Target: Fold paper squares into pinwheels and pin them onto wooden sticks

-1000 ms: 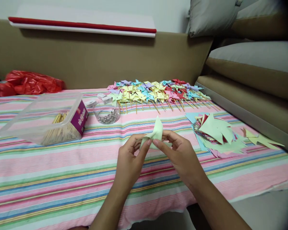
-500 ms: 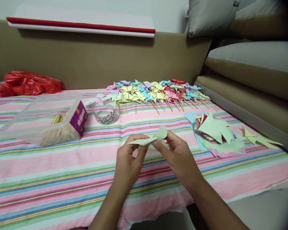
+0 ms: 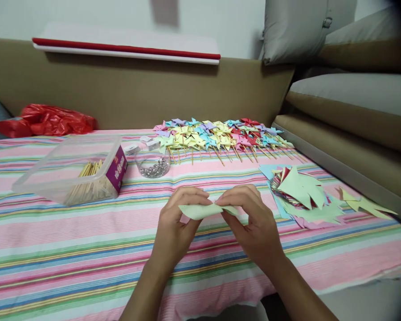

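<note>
A pale green paper pinwheel piece (image 3: 200, 211) is held up over the striped cloth, between my two hands. My left hand (image 3: 178, 220) is closed on its left side, fingers over the top and thumb below. On the other side my right hand (image 3: 250, 220) pinches the paper near its middle, fingertips bent over it. The folds at the centre are partly hidden by my fingers. To the right lies a stack of cut paper pieces (image 3: 300, 189), a pale green one on top. Beyond my hands is a clear round tub of silver push pins (image 3: 155, 168).
A clear plastic box (image 3: 70, 154) with wooden sticks (image 3: 90, 180) stands at the left. Rows of finished pinwheels (image 3: 217, 136) on sticks lie at the back. A red plastic bag (image 3: 56, 120) is at the far left, and stacked cushions (image 3: 350, 98) border the right.
My right hand has shifted its grip toward the paper's middle, and the upright flap there is now folded down. The view has tilted slightly upward and left.
</note>
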Demonstrator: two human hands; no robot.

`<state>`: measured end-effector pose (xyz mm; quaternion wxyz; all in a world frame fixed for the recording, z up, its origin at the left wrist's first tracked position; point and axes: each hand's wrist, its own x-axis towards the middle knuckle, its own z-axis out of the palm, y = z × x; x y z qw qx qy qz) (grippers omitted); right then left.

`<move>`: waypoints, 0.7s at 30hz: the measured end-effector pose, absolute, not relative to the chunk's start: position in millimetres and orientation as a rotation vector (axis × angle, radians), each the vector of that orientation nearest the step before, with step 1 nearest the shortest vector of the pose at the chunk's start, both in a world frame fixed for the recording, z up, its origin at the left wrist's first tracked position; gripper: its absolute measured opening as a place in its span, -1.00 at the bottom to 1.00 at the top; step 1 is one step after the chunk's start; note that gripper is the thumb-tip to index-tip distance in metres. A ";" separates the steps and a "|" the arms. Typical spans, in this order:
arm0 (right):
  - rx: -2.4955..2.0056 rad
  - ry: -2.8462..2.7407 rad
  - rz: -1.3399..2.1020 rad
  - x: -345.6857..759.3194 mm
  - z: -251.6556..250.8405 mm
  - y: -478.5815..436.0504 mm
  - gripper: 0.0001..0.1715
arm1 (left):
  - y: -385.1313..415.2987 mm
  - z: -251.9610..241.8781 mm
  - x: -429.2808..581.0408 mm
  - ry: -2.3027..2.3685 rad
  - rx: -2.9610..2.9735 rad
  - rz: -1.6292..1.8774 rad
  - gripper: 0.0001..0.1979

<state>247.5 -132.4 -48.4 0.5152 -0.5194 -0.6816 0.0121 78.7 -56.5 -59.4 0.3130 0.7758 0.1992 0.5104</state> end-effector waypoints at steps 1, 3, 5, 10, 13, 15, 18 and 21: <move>-1.234 -1.651 0.047 248.1 -48.9 -132.1 -0.76 | -54.9 -58.6 77.2 0.513 2.084 1.346 -0.85; -1.234 -1.656 0.098 247.9 -50.4 -130.7 -0.79 | -52.5 -58.3 76.3 0.507 2.117 1.326 -0.87; -1.269 -1.614 0.176 246.5 -52.6 -128.7 -0.86 | -51.3 -59.1 77.6 0.525 2.109 1.282 -0.90; -1.401 -1.304 0.493 241.6 -57.2 -121.7 -0.82 | -50.7 -52.0 67.0 0.753 2.132 1.186 -0.76; -1.416 -1.108 0.650 237.7 -57.2 -116.7 -0.68 | -45.6 -33.8 30.1 1.008 2.194 1.319 -0.81; -1.380 -0.995 0.728 234.2 -56.2 -113.7 -0.60 | -34.0 -16.6 -5.8 1.305 2.157 1.477 -0.83; -1.299 -0.873 0.811 229.5 -54.4 -109.7 -0.50 | 4.5 12.9 -57.9 1.844 1.925 1.540 -0.76; -1.255 -0.849 0.868 228.4 -53.4 -105.0 -0.47 | 63.7 38.5 -85.7 2.188 1.972 0.940 -0.79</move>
